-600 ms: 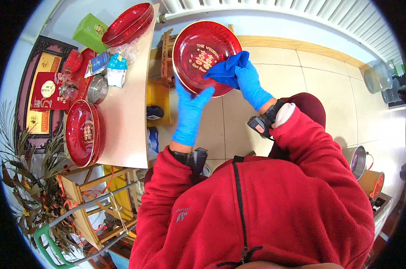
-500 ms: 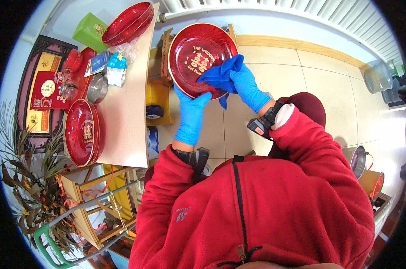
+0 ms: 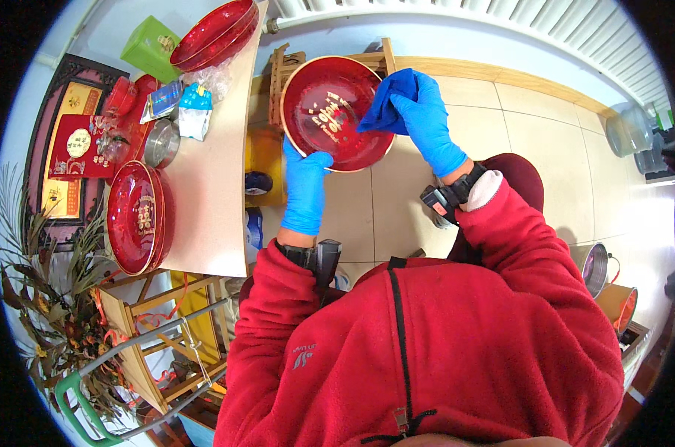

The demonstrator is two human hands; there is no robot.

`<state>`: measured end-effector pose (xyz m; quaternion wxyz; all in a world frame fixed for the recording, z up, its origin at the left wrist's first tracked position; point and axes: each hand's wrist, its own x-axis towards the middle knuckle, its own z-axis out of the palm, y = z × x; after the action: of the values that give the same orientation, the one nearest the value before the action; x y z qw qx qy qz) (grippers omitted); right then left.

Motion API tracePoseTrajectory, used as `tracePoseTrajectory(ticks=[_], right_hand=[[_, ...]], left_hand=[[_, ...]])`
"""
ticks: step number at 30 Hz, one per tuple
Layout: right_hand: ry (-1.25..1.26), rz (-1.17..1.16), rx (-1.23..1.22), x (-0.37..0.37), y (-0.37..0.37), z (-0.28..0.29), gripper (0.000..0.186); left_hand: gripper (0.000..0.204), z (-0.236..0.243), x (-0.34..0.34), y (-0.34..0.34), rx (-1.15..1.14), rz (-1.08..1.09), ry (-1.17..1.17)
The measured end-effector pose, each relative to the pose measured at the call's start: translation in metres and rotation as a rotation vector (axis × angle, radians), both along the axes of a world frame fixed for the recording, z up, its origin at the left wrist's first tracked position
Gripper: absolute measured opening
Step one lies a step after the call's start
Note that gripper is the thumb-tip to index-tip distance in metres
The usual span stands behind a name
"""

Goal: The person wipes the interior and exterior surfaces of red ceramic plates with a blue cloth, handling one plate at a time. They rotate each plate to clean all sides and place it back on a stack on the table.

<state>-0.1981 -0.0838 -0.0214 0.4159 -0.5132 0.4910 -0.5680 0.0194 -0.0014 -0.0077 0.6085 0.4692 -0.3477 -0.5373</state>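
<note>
A round red basin [image 3: 319, 89] with a pale rim and light printed decoration inside is held up in front of me. My left hand [image 3: 305, 190], in a blue rubber glove, grips its near left rim, the thumb over the edge and the other fingers hidden beneath. In my right hand [image 3: 428, 127], gloved alike, is a bunched dark blue cloth [image 3: 388, 102]. The cloth lies against the basin's right rim and covers part of its inside.
A pale table [image 3: 211, 194] on the left bears another red basin [image 3: 134, 216], stacked red basins [image 3: 214, 36], a green box [image 3: 150, 48] and a metal bowl [image 3: 161, 144]. Behind the held basin stands a wooden stool [image 3: 275, 82]. A white radiator [image 3: 501, 18] runs along the wall.
The basin has turned, its decoration now tilted, and it sits slightly lower. My right hand and the cloth have moved from the basin's lower right inside up and outward to its right rim.
</note>
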Motion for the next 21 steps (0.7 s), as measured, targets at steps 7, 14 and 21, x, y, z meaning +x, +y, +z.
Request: tracePoseTrajectory(ticks=[7, 14, 21], right_hand=[[0.499, 0.183, -0.08, 0.038, 0.018, -0.034, 0.086], [0.501, 0.477, -0.438, 0.052, 0.034, -0.027, 0.079], [0.63, 0.652, -0.584, 0.033, 0.049, -0.022, 0.047]], left_hand=[[0.098, -0.012, -0.016, 0.008, 0.043, -0.136, -0.164], [0.1, -0.013, -0.015, 0.006, -0.106, -0.177, -0.376], [0.097, -0.007, 0.003, 0.001, -0.026, -0.087, -0.085]])
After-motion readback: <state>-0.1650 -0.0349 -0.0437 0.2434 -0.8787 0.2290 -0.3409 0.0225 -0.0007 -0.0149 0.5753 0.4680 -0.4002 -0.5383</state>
